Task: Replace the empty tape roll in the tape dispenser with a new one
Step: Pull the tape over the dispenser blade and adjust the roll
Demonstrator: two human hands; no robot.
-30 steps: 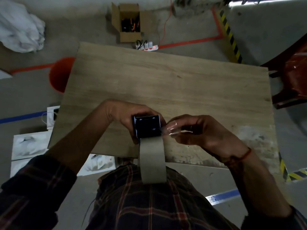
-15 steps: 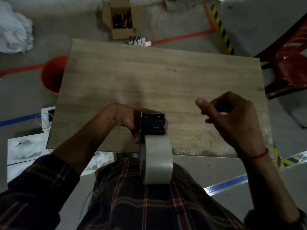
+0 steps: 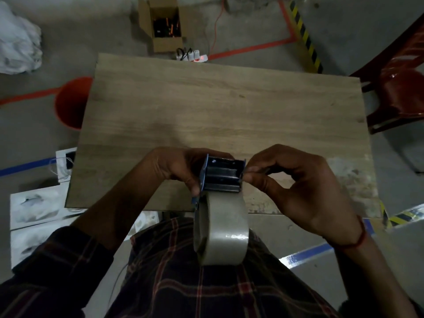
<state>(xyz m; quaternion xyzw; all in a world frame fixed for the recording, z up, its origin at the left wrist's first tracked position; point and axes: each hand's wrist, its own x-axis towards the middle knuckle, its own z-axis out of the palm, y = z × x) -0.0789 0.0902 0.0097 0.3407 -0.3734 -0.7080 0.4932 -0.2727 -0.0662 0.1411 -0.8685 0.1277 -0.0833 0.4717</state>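
Observation:
A blue metal tape dispenser (image 3: 221, 176) is held over the near edge of the wooden table (image 3: 229, 111). A full roll of pale brown tape (image 3: 221, 228) sits in it, pointing toward my chest. My left hand (image 3: 181, 167) grips the dispenser from its left side. My right hand (image 3: 291, 180) is at the dispenser's right edge, thumb and forefinger pinched together against the metal; whether they hold a tape end is too small to tell. No empty roll is in view.
On the floor beyond the table stand an open cardboard box (image 3: 164, 26) and a power strip (image 3: 191, 56). An orange bucket (image 3: 71, 102) is at the table's left, a red plastic chair (image 3: 399, 88) at the right. White sheets (image 3: 36, 207) lie at my left.
My right hand, which had lifted away open to the right half a second ago, has come back and pinched at the dispenser's right edge. The left hand keeps holding the dispenser, tilted slightly.

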